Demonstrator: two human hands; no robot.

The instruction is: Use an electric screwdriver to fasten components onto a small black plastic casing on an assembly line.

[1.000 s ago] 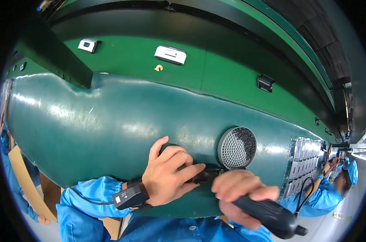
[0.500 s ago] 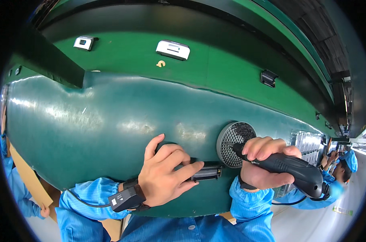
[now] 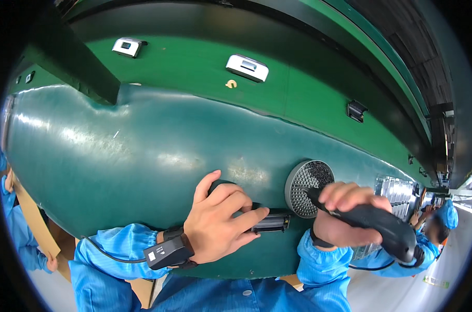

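My left hand (image 3: 218,223) is curled around a black plastic housing (image 3: 272,222) on the green table mat, pressing it down. The housing's open right end sticks out past my fingers; the rest is hidden under the hand. With my right hand (image 3: 336,231) I grip a black electric screwdriver (image 3: 379,223), its body tilted. Its front end reaches over a round grey dish (image 3: 288,195) with a grid of small holes. Dark small screws (image 3: 319,170) are heaped toward the dish's far side. Whether the bit touches a screw cannot be made out.
Beyond the mat runs a green conveyor belt (image 3: 303,104) carrying white-topped devices (image 3: 247,67), a yellowish ring (image 3: 231,83) and a black housing part (image 3: 356,110). A dark post (image 3: 98,83) stands at left. Clear trays (image 3: 394,190) lie right, near a co-worker (image 3: 428,244).
The whole view has shifted slightly, so the belt pieces appear farther right. My right hand and the screwdriver are blurred by motion, still at the dish. My left hand keeps its hold.
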